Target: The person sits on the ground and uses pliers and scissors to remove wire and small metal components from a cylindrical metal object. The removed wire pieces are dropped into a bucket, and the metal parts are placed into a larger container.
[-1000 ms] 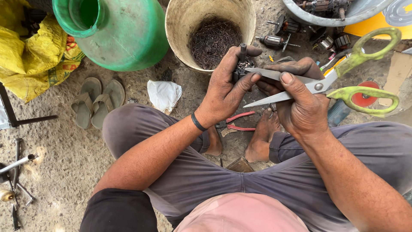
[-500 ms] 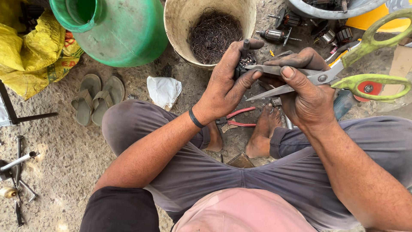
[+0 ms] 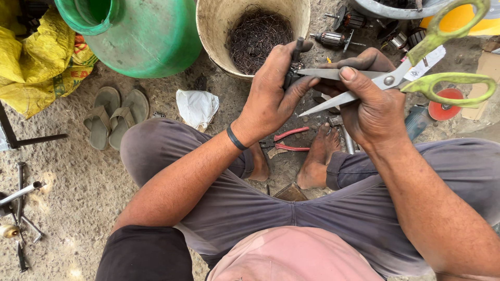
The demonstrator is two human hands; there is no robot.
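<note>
Head view, seated worker on the ground. My left hand has its grip closed around a small dark metal part, whose thin shaft sticks up past the thumb. My right hand has its grip closed on the blades of large scissors with green handles; the blades are parted, the handles pointing to the upper right, and the blade tips lie just beside the dark part.

Directly beyond both hands stands a cream bucket holding a tangle of dark wire; its rim nearly meets the left hand. To the left of it sits a green plastic pot, then a crumpled yellow sack. On the floor lie a pair of grey sandals, a white rag, and red-handled pliers between my bare feet. Motor armatures crowd the upper right, beside a red disc.

Open floor remains only at the lower left, bounded by loose metal rods.
</note>
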